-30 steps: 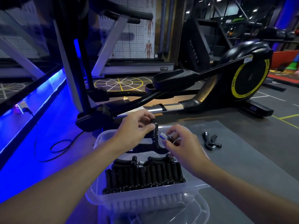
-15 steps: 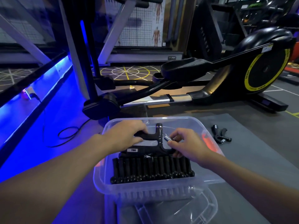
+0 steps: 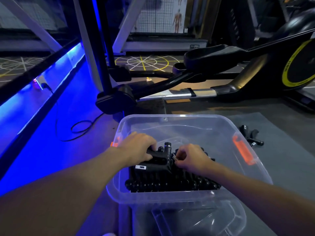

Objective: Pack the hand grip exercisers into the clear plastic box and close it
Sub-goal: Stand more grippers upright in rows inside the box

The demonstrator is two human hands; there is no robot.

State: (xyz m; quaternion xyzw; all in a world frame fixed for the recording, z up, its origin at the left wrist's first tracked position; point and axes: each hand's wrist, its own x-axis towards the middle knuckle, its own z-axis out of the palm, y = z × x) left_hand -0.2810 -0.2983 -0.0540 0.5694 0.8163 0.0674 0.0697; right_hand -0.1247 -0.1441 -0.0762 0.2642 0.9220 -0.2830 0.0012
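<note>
Blue-lit gym, grey mat (image 3: 281, 167), one elliptical trainer (image 3: 247, 53) behind. One clear plastic box (image 3: 170, 117) holds a packed row (image 3: 170, 183); my left hand (image 3: 136, 149) grips one grip exerciser (image 3: 158, 161), my right hand (image 3: 190, 157) pinches its spring (image 3: 175, 158); one loose exerciser (image 3: 251, 136) lies outside.

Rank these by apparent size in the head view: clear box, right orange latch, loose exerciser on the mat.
1. clear box
2. right orange latch and loose exerciser: they look about alike, so left unranked.
</note>
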